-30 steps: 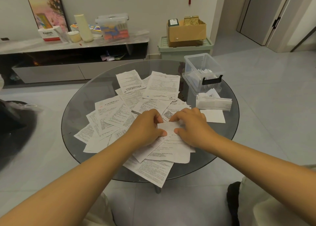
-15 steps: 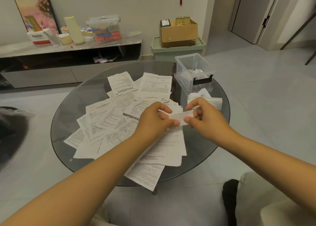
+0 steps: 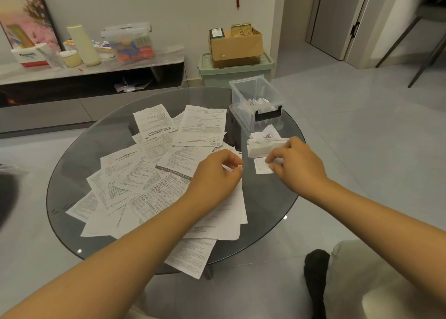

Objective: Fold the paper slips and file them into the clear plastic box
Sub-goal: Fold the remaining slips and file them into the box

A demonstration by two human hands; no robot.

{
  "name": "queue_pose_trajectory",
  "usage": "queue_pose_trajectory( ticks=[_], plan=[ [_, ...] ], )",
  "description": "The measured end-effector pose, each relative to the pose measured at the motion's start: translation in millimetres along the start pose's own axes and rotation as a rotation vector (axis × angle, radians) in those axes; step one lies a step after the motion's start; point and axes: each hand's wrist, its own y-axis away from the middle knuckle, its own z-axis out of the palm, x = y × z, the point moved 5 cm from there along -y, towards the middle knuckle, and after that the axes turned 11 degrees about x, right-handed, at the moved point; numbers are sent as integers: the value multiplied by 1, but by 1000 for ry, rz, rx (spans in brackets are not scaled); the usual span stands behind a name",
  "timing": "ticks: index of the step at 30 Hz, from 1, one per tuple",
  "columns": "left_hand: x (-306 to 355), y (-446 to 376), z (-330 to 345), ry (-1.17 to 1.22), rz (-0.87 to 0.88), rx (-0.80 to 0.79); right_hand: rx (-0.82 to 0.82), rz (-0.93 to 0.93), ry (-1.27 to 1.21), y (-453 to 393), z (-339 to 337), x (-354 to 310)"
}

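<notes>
the fingers (image 3: 274,155) of my right hand (image 3: 298,165) are curled down and pinch a small folded white paper slip (image 3: 261,165), which lies flat on the round dark glass worktop (image 3: 265,198) near its right edge. just behind that slip, and touching my right hand's knuckles, sits a neat stack of folded white paper slips (image 3: 261,147), with one slip bearing a square printed code leaning behind it. my left hand (image 3: 217,176) hovers over the middle of the worktop, its fingers loosely curled and grasping nothing, thumb and forefinger close together but empty. beneath and to the left of it spreads a loose heap of unfolded white printed paper slips (image 3: 149,174), overlapping one another from the far middle of the worktop to its near edge, where one sheet hangs over the rim. the clear plastic box with a black handle clip (image 3: 257,103) stands at the far right edge of the worktop, just beyond the stack, and holds several folded slips standing upright inside. past the worktop, on the floor against the wall, a brown cardboard carton (image 3: 235,44) rests on a pale green plastic bin (image 3: 235,68). a low grey cabinet (image 3: 48,116) runs along the wall on the left.
</notes>
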Motion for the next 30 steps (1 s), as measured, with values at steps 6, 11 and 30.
queue_pose_trajectory(
  ticks=[6, 11, 30],
  plan=[
    [-7, 2, -10, -50, 21, 14, 49, -129, 150, 5, -8, -9],
    [-11, 6, -27, -96, 52, 46, 133, -159, 49, 13, -16, -21],
    [-52, 35, -53, -628, 112, -234, 33, -398, -119, 32, 6, -103]
  ],
)
